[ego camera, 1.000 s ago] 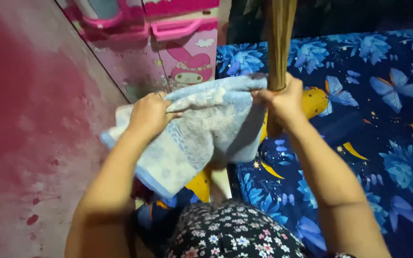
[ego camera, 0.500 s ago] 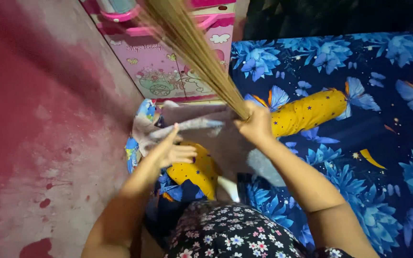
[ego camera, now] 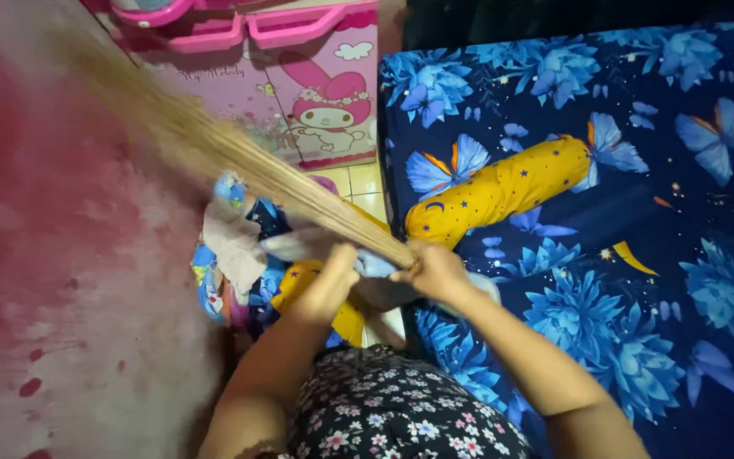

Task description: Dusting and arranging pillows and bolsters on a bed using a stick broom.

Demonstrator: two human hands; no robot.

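Note:
My right hand [ego camera: 437, 273] grips the bound end of a stick broom [ego camera: 239, 166], whose long tan bristles slant up and to the left across the pink wall. My left hand [ego camera: 330, 285] is beside it, fingers curled at the broom's base just above a pale blue towel [ego camera: 373, 270]; whether it grips anything I cannot tell. The towel lies mostly hidden under both hands, on a heap of cloth and a yellow starred pillow [ego camera: 346, 316] in the gap beside the bed.
A mattress with a dark blue flower and butterfly sheet [ego camera: 639, 221] fills the right side, with a yellow starred bolster [ego camera: 499, 189] on it. A pink cartoon drawer cabinet [ego camera: 299, 76] stands at the top. A stained pink wall [ego camera: 53, 255] runs along the left. Tiled floor [ego camera: 365, 183] shows between.
The towel, held up in both hands a second ago, has dropped onto the heap. The broom has swung from upright to slanting far left, and my left hand has come to its base.

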